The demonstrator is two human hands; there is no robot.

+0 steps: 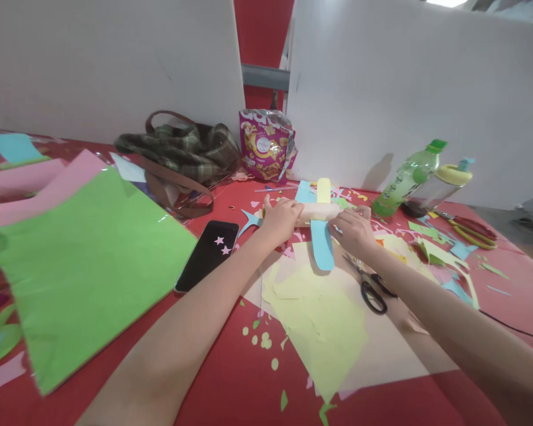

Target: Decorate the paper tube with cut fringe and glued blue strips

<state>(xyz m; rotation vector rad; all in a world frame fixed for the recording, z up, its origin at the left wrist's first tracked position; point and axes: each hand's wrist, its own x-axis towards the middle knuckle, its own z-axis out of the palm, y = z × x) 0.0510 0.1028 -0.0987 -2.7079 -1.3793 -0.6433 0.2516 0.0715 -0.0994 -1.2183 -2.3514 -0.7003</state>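
Note:
A pale paper roll lies crosswise before me, shaped like a small plane. A rounded blue paper strip sticks out on its near side and a yellow strip on its far side. My left hand grips the roll's left end, beside a pointed blue paper piece. At the right end my right hand has its fingers bent and pressed onto the roll; the fingertips are partly hidden. Black-handled scissors lie just below my right hand, partly over yellow paper.
Left stand a green sheet stack and a phone with pink stars. Behind are a plaid bag and a purple snack bag. To the right are a green bottle, a clear cup and red-yellow scissors. Paper scraps lie around.

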